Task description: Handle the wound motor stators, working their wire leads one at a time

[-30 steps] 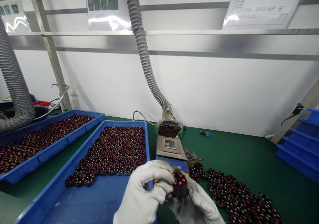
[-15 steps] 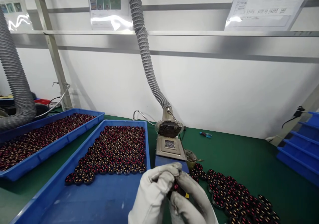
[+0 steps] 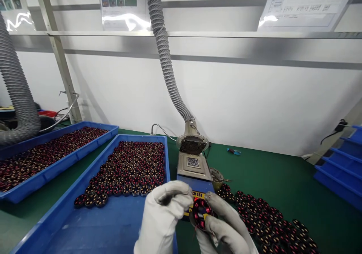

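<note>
1. Both hands, in white gloves, meet low at centre frame, close to the body.
2. The left hand [image 3: 165,214] is curled, knuckles up, fingers bent inward towards the right.
3. The right hand [image 3: 226,227] lies slightly lower, fingers closed around a small round part [image 3: 201,212] gripped between both hands.
</note>
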`<state>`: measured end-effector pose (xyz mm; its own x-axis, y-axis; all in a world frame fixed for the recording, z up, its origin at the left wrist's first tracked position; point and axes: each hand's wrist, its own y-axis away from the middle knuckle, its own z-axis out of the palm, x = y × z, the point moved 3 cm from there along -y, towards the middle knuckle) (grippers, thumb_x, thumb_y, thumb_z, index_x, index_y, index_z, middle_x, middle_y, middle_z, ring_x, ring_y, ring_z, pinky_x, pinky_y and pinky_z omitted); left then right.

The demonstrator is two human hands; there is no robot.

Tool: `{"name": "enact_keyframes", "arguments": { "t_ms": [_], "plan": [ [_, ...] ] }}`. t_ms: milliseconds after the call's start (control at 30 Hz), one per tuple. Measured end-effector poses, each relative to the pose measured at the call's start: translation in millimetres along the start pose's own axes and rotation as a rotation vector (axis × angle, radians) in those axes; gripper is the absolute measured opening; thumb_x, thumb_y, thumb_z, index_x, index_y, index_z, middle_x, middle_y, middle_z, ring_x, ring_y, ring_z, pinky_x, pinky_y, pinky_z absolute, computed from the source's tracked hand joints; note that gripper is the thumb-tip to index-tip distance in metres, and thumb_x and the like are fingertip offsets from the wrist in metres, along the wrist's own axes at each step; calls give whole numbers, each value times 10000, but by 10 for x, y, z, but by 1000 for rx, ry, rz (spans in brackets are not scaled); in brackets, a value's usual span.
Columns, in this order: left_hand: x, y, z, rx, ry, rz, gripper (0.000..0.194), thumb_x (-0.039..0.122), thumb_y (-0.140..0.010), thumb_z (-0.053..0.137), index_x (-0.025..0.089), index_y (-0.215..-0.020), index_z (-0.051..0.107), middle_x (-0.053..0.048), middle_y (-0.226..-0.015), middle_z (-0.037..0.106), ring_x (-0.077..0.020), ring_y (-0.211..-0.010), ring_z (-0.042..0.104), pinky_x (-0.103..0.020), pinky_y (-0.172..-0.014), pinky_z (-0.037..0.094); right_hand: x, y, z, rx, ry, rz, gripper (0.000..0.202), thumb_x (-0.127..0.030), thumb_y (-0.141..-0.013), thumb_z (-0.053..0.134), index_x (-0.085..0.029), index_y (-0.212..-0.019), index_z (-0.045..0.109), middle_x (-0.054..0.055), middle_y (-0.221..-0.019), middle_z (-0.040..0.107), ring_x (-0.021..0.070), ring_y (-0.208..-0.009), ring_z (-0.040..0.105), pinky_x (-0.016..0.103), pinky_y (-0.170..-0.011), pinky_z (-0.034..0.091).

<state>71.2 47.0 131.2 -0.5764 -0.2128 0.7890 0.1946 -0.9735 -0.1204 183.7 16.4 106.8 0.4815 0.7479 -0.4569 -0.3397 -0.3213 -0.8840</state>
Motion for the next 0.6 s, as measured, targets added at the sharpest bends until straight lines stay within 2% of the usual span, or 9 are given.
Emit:
{"name": "enact_keyframes", "arguments": {
  "t_ms": [67,200,300,433,600],
  "plan": [
    [62,21,-31,13,17,50,174,87,-490,643,200,-588,733,-24,-656,702,-117,-566,590,-172,-500,446,14,1,-3,-41,13,-61,385,35,-618,647,-238,-889,633,29,-1017,680,214,-855,665,367,-744,564],
    [145,41,35,-39,-73,-137,308,66,-457,691,181,-736,752,-12,-617,684,-49,-419,461,-151,-410,379,60,25,-31,-92,24,-117,364,7,-641,642,-220,-925,616,56,-1050,661,240,-915,655,379,-753,569],
    [113,34,80,-6,-106,-231,221,93,-445,697,165,-650,741,-8,-556,665,-69,-464,506,-155,-457,410,103,57,-62,-162,42,-141,349,-37,-658,650,-233,-945,612,54,-1041,674,252,-917,660,376,-725,576],
    [31,6,31,17,-154,-215,157,134,-458,716,166,-611,721,-5,-540,659,-89,-491,531,-175,-488,430,141,89,-86,-221,52,-161,327,-72,-685,645,-253,-956,611,44,-1022,689,255,-923,661,372,-708,581],
    [53,-16,-1,-149,-138,-225,295,212,-530,717,192,-824,731,-49,-763,714,-141,-603,586,-219,-544,453,148,103,-87,-238,90,-131,333,-75,-689,640,-254,-968,608,52,-1054,677,260,-940,656,387,-748,577]
  ]
}}
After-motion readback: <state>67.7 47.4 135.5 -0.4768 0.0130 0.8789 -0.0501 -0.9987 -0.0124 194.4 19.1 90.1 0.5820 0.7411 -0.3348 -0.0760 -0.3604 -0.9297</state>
